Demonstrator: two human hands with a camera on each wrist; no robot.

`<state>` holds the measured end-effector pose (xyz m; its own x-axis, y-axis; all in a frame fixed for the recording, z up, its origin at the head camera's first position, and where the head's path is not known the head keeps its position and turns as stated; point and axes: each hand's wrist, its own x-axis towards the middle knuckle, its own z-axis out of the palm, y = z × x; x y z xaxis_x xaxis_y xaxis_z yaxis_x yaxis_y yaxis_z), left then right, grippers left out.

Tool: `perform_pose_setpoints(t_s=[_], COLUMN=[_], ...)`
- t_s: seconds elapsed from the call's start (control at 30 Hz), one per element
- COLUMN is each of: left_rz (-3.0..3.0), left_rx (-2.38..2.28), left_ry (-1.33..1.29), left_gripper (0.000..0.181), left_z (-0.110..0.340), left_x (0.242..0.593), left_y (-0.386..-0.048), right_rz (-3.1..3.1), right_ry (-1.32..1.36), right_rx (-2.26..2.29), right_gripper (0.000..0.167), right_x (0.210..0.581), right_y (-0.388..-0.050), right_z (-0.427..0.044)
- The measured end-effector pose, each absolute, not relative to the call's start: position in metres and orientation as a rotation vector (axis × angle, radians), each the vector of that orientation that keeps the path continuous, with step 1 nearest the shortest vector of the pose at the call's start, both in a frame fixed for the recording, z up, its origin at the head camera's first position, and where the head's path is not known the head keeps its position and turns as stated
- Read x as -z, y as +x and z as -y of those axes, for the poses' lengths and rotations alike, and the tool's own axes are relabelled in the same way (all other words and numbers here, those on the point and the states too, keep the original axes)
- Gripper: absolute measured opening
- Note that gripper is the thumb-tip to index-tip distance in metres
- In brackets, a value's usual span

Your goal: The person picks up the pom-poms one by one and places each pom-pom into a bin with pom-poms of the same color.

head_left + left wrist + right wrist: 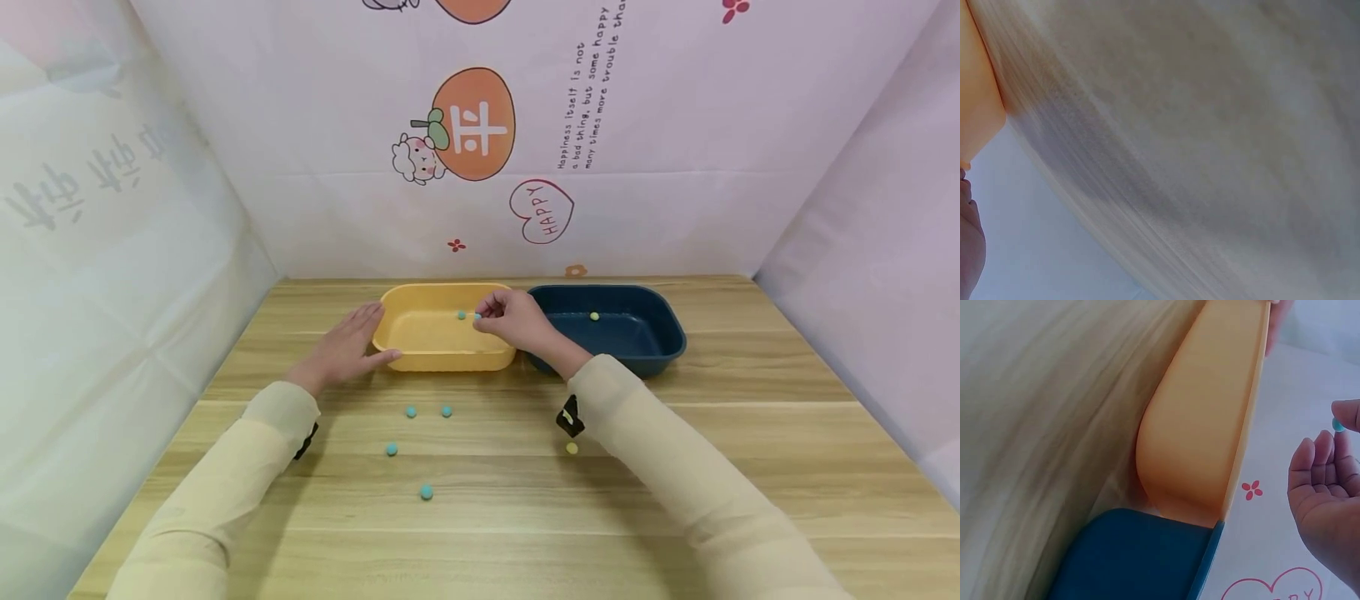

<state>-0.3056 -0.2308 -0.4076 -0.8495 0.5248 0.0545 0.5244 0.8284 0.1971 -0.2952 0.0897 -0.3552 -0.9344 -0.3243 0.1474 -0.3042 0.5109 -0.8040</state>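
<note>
The step in hand looks to be placing a small round turquoise ball (477,317) in the yellow oblong plastic-looking tray (442,361) at the centre of the frame. The right hand (522,320) pinches that ball between thumb and fingertip, over the tray's right part; its exact height is hard to judge. The left hand (343,348) lies against the tray's left end with fingers extended and thumb along the front, gripping nothing, and probably steadies it.

One turquoise ball (461,316) lies inside the yellow tray. In the dark blue oblong tray (626,337), right of centre, sits a small pale-yellow ball (595,317).

The next move seems to call for opening the pinch low over the yellow tray so that the ball does not bounce or roll out.

On the wooden tabletop (495,542), four loose turquoise balls (427,492) lie in the lower middle of the frame, and a loose yellow ball (572,448) lies lower right of centre; these look like the pieces left to collect.
</note>
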Motion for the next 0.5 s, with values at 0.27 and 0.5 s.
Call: perform_pose_setpoints(t_s=[0.27, 0.5], left_rz=[-3.010, -3.006], left_rx=[-0.334, -0.318], left_ry=[0.873, 0.876], left_gripper=[0.096, 0.096], left_z=[0.229, 0.230], left_x=[0.409, 0.409], left_y=[-0.305, -0.307], right_rz=[-2.752, -2.776], right_ry=[-0.512, -0.499], right_rx=[1.432, 1.433], right_gripper=[0.013, 0.010], right_x=[0.358, 0.363], right_y=[-0.312, -0.326], right_z=[-0.074, -0.059])
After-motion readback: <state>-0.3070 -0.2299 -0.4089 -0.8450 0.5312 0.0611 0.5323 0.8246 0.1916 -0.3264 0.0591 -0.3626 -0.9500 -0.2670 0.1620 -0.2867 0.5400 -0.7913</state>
